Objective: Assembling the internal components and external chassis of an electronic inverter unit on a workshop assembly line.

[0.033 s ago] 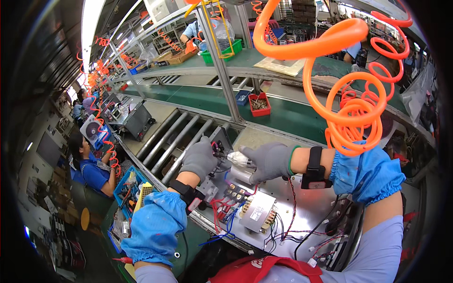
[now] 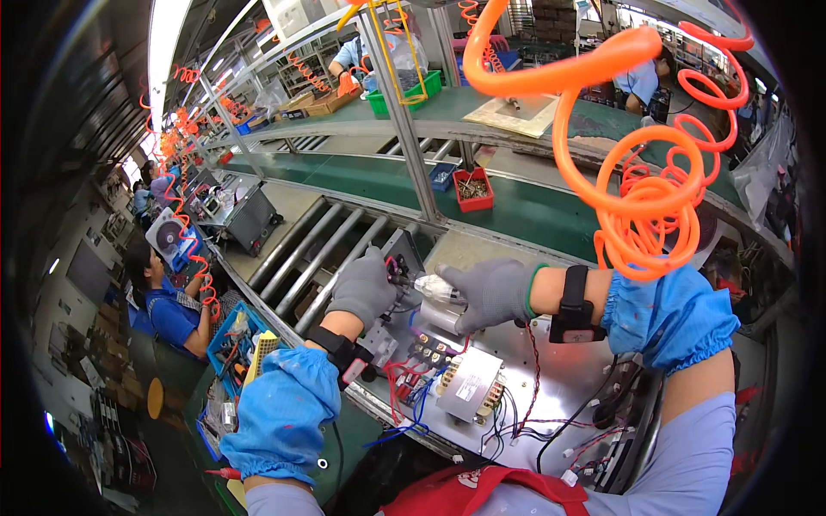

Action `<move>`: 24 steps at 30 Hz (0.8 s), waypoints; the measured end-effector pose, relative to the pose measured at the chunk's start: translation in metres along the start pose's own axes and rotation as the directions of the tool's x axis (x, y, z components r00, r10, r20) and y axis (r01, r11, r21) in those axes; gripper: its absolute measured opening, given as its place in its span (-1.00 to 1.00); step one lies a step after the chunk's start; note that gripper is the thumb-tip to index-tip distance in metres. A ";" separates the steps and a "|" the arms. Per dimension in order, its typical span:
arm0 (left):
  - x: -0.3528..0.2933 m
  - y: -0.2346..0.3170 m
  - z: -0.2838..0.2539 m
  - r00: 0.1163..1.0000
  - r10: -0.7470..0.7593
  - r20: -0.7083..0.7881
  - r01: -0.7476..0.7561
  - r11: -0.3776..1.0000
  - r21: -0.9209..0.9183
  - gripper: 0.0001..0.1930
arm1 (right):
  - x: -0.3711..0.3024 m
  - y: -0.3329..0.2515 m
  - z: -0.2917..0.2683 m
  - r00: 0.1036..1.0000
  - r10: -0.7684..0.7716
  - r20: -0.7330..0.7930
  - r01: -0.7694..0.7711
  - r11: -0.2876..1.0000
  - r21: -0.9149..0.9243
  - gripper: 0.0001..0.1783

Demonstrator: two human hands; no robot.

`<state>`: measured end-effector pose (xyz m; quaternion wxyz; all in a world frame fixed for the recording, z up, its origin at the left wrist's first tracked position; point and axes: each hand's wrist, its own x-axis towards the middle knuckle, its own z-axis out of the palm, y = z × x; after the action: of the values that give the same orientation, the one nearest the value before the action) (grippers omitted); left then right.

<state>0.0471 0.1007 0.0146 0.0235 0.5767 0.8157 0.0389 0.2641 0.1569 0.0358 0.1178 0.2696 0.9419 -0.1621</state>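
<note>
My right hand [image 2: 492, 294], in a grey glove, is wrapped round a silver power screwdriver [image 2: 436, 289] whose dark tip points left. That tip meets the inner side of an upright metal panel [image 2: 404, 251] with black parts on it. Against the same panel, close to the tip, my gloved left hand [image 2: 363, 288] has its fingers curled in; what they pinch is hidden. Below both hands lies the open metal chassis [image 2: 564, 370]. It carries a transformer [image 2: 471, 385], a dark terminal block [image 2: 428, 349] and red, blue and black wires.
An orange coiled hose [image 2: 650, 202] hangs at the upper right, close over my right forearm. Steel rollers [image 2: 323, 267] run beyond my left hand. Red [image 2: 474, 191] and blue [image 2: 441, 177] bins stand on the green conveyor. A blue crate of tools [image 2: 231, 348] and a seated person [image 2: 172, 310] are at left.
The orange hose has swung slightly, and a person at the far upper right has come more into view. My hands and the screwdriver stay in place.
</note>
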 end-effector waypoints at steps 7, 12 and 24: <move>-0.001 -0.024 0.001 0.985 0.166 -0.038 -0.170 0.971 -0.166 -0.70 | 0.000 0.002 0.002 1.000 -0.012 -0.004 0.012 1.000 -0.018 0.06; 0.000 -0.021 0.006 0.992 0.119 -0.029 -0.122 0.983 -0.137 -0.67 | 0.002 -0.003 0.000 1.000 0.011 0.005 -0.011 1.000 -0.001 0.05; -0.003 0.001 -0.002 1.000 -0.004 0.011 0.004 1.000 0.004 -0.58 | 0.002 -0.006 0.004 0.999 -0.008 -0.050 0.005 0.999 -0.048 -0.07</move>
<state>0.0485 0.0983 0.0162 0.0269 0.5754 0.8167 0.0343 0.2600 0.1515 0.0326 0.0997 0.2677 0.9490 -0.1332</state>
